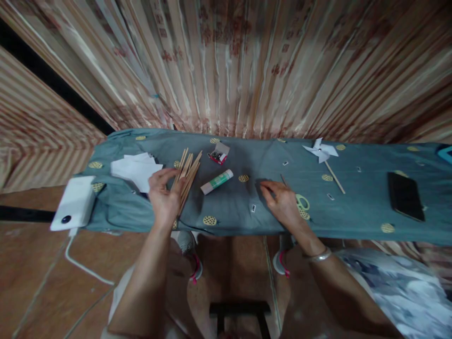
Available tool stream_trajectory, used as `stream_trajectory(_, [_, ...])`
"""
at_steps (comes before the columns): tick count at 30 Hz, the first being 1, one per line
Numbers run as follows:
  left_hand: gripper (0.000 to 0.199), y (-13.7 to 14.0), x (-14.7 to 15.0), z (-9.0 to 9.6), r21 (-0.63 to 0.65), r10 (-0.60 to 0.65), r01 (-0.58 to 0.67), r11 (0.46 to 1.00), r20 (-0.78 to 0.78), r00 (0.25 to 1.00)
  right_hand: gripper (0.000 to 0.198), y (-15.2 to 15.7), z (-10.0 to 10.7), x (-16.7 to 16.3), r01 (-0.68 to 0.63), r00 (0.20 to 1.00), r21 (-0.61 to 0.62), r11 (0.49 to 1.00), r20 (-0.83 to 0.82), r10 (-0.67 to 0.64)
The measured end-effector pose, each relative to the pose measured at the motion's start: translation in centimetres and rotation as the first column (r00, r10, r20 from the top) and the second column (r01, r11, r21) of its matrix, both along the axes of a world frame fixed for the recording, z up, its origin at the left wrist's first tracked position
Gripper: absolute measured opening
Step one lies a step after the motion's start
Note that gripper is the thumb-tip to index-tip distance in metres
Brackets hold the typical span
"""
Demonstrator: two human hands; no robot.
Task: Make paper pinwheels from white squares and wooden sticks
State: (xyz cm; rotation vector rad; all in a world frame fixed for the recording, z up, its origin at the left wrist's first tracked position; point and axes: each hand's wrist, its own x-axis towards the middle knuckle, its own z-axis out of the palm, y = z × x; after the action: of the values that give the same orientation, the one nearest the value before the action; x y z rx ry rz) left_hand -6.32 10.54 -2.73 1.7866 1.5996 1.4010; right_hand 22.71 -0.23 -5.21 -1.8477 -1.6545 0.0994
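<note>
My left hand [164, 192] is at a loose bundle of thin wooden sticks [190, 176], its thumb and index finger pinched on one of them. Several sticks fan out beside and beneath the fingertips. To the right lies a glue stick [217, 181] with a green and white label. Behind it, a small open box [219, 153] holds dark little metal pieces. My right hand [280, 201] rests low over the cloth, fingers curled and tips close together; anything between them is too small or hidden. Scissors with pale green handles [302, 202] lie partly behind this hand.
A white paper pinwheel on a stick [322, 151] lies right of centre, with a black phone [406, 196] farther right. White paper pieces [136, 170] lie at left. A white device [73, 202] with a cable sits on the table's left edge. A pleated curtain [240, 70] hangs behind.
</note>
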Motion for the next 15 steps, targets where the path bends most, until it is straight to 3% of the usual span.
stream_trajectory(4, [0.041,0.7,-3.3,-0.3,-0.024,0.240,-0.251,0.968,-0.215,0.947,0.028,0.0,-0.2,0.2,-0.022,1.000,-0.002,1.000,0.014,0.022])
stream_trajectory(9, [0.043,0.4,-5.1,-1.2,-0.119,0.262,-0.327,0.938,-0.376,0.889,0.028,0.2,-0.5,0.6,-0.027,0.999,0.005,1.000,0.028,0.027])
stream_trajectory(15, [0.021,0.6,-6.3,-1.8,-0.110,0.270,-0.333,0.937,-0.378,0.886,0.028,0.3,-0.1,0.5,-0.033,0.999,0.004,0.999,0.014,0.033])
